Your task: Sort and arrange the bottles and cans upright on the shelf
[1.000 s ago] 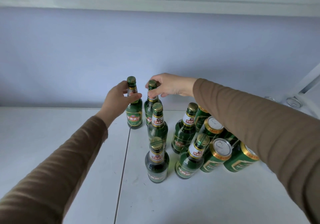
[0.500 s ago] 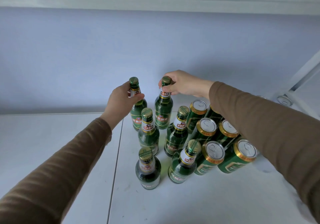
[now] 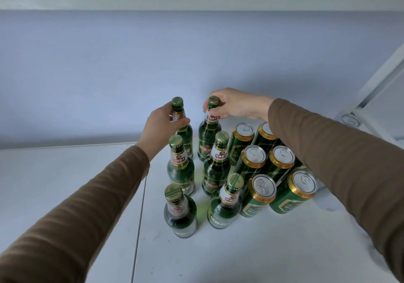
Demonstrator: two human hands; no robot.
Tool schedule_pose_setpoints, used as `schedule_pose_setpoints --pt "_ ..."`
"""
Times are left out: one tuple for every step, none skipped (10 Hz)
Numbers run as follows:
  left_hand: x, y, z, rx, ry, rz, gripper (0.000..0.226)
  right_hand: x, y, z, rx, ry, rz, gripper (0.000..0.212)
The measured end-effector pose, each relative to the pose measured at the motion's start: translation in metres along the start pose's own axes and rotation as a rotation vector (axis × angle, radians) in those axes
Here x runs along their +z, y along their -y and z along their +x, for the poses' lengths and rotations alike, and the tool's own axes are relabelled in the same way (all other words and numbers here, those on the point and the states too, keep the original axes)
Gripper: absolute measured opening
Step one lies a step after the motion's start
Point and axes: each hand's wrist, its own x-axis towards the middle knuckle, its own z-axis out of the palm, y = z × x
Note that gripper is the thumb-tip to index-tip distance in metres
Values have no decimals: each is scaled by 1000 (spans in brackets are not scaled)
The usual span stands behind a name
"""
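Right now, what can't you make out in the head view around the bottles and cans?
- Back-left bottle: label and lower body hidden by the left hand and the bottle in front.
- Back-right can: top partly covered by the right sleeve.
- Lone can at far right: only its top shows, behind the shelf frame.
- Label text: too small to read.

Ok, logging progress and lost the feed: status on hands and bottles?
Left hand gripping back-left bottle by the neck. Right hand gripping back-right bottle at the cap. Six bottles, six cans upright on the shelf. Nothing in the way.
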Motion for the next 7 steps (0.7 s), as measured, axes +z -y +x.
schedule_pose_setpoints --pt "0 2 0 0 2 2 21 -1 5 1 14 42 -29 23" --pt "0 3 -3 5 3 -3 26 -1 7 3 20 77 -46 23" --pt "-1 3 -7 11 5 -15 27 0 10 2 34 85 -46 25" --pt "-2 4 -8 1 10 -27 27 2 9 3 51 72 -34 27" --pt "-5 2 -10 -23 29 -68 26 8 8 -1 73 32 29 40" --pt "-4 9 -14 -61 64 -136 31 12 2 -8 81 -4 98 47" --pt "-6 9 -21 -100 60 -181 53 15 -2 -19 73 -29 107 48"
